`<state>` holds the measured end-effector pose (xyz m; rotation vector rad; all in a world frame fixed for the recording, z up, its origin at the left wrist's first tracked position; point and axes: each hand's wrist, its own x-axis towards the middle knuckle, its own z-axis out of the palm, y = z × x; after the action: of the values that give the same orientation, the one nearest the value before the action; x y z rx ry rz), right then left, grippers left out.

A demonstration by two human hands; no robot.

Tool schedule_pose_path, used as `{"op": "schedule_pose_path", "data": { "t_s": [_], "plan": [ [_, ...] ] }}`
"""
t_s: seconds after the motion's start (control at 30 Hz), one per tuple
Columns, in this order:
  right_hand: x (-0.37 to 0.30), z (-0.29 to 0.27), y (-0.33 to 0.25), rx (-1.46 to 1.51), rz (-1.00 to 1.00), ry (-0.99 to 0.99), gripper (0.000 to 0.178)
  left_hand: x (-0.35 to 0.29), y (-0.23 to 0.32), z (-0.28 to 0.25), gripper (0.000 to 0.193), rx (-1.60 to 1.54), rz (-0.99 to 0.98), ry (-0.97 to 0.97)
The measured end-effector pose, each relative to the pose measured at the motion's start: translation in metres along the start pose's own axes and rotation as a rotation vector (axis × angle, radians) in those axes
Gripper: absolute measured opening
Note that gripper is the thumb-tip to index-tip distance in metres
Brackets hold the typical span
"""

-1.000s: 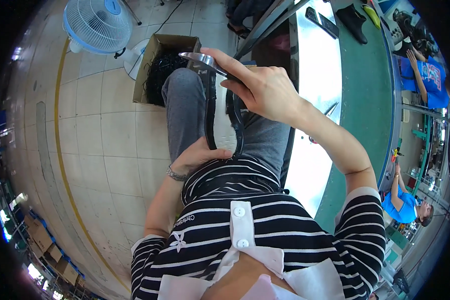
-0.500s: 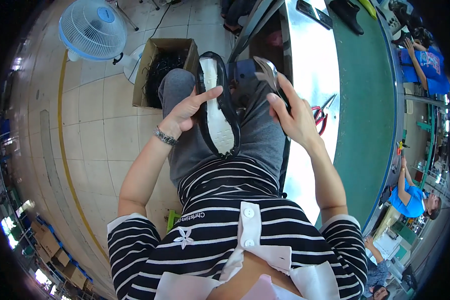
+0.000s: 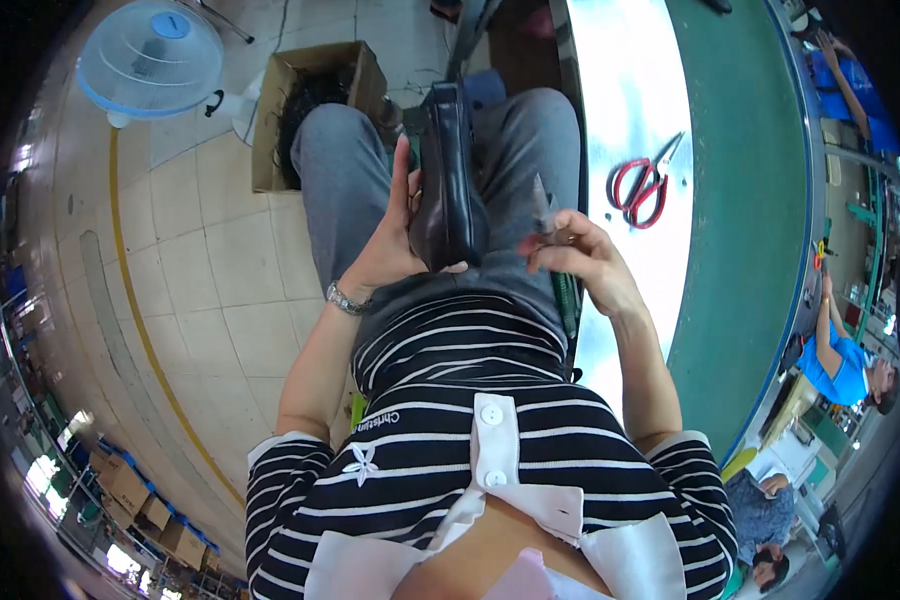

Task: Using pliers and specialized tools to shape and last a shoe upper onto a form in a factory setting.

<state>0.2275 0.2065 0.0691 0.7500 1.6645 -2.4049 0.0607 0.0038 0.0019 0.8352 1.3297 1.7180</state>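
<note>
A black leather shoe [image 3: 448,190] stands on edge above my lap, its smooth side facing up. My left hand [image 3: 395,240] is closed around its left side and lower end, with one finger stretched up along it; some fingers are hidden behind the shoe. To the right of the shoe, my right hand [image 3: 585,262] pinches a slim pointed tool [image 3: 543,205], grey at the tip and reddish near the fingers. Motion blurs this tool, so its exact kind is unclear. The tool and the shoe are apart.
Red-handled scissors [image 3: 642,188] lie on the shiny metal bench [image 3: 625,70] at my right, beside a green surface [image 3: 735,180]. A cardboard box [image 3: 370,80] with black scraps stands by my left knee, near a fan [image 3: 150,60]. Co-workers [image 3: 840,350] sit at far right.
The shoe has turned from its white sole to its black side. My right hand has come lower and nearer me; the curved metal tool head seen before no longer shows.
</note>
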Motion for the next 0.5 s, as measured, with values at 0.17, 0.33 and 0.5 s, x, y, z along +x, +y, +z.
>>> {"op": "schedule_pose_path", "data": {
  "t_s": [0.17,0.33,0.5],
  "plan": [
    [-0.005,0.013,0.01,-0.089,0.09,-0.149,0.025,-0.02,-0.032,0.005,0.148,0.079,-0.071,-0.059],
    [-0.005,0.016,0.008,-0.126,0.408,-0.201,0.047,-0.013,-0.025,-0.002,0.132,-0.329,-0.183,-0.144],
    [-0.002,0.024,0.008,-0.19,0.434,-0.256,0.05,-0.004,-0.012,0.025,0.065,-0.07,-0.215,0.176]
  ]
}}
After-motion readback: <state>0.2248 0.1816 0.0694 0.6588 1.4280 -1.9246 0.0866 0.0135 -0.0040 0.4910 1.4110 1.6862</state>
